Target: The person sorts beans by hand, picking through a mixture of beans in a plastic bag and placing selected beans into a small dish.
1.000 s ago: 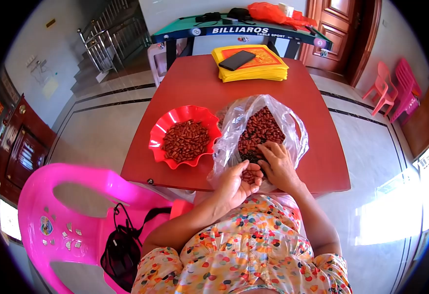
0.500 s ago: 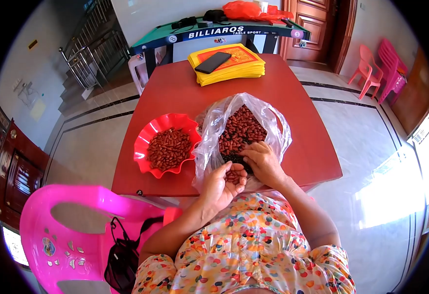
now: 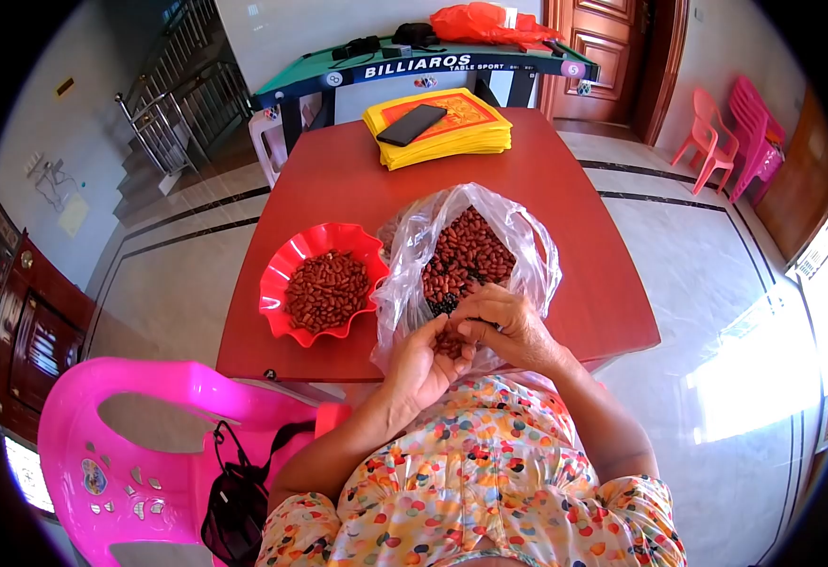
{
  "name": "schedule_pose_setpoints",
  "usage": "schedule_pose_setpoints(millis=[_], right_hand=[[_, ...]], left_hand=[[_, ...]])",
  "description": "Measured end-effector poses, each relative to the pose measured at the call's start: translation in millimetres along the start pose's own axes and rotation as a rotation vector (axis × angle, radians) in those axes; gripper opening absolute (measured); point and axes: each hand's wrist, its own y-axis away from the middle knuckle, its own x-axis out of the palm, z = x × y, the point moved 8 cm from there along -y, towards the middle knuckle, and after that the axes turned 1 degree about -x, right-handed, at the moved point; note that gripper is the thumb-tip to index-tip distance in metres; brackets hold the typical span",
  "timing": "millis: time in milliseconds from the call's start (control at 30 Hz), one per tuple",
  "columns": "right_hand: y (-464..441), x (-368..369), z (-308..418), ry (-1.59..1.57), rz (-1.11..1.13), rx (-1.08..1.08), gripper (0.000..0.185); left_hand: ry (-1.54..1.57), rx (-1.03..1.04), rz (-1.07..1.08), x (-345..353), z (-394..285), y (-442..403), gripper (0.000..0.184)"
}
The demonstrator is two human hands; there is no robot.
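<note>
My left hand [image 3: 421, 361] is cupped palm up at the front edge of the bag, with several red kidney beans [image 3: 449, 344] lying in it. Right above that palm, my right hand [image 3: 508, 326] has its thumb and fingers pinched together; what is between them, if anything, is hidden. A clear plastic bag [image 3: 402, 274] lies open on the table, filled with red beans [image 3: 470, 250] and some small black beans [image 3: 444, 304] near my fingers. To the left stands a red wavy-rimmed bowl [image 3: 277, 274] holding red beans [image 3: 327, 291].
The red table [image 3: 584, 236] carries a stack of yellow paper [image 3: 485, 142] with a black phone [image 3: 412, 125] on it. Behind is a small billiard table [image 3: 300, 71]. A pink chair [image 3: 140, 378] with a black bag [image 3: 234, 501] stands at my left.
My right hand has drawn back from the beans in the bag to just over my left palm, its fingers now pinched together. The left hand's fingers have curled in slightly.
</note>
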Motion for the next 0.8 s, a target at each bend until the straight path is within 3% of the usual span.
schedule_pose_setpoints(millis=[100, 167, 300, 500, 800], right_hand=[[1, -11, -4, 0.095, -0.119, -0.051, 0.011], [11, -24, -41, 0.046, -0.195, 0.234, 0.011], [16, -34, -59, 0.256, -0.156, 0.355, 0.014], [14, -12, -42, 0.517, -0.036, 0.186, 0.020], [16, -3, -48, 0.526, 0.013, 0.232, 0.023]], left_hand=[[-0.017, -0.020, -0.071, -2, 0, 3, 0.030], [-0.024, -0.023, -0.070, 0, 0, 4, 0.030], [-0.040, -0.017, -0.071, 0, 0, 4, 0.031], [-0.077, 0.009, -0.068, -1, -1, 3, 0.033], [-0.082, 0.009, -0.077, 1, -1, 4, 0.032]])
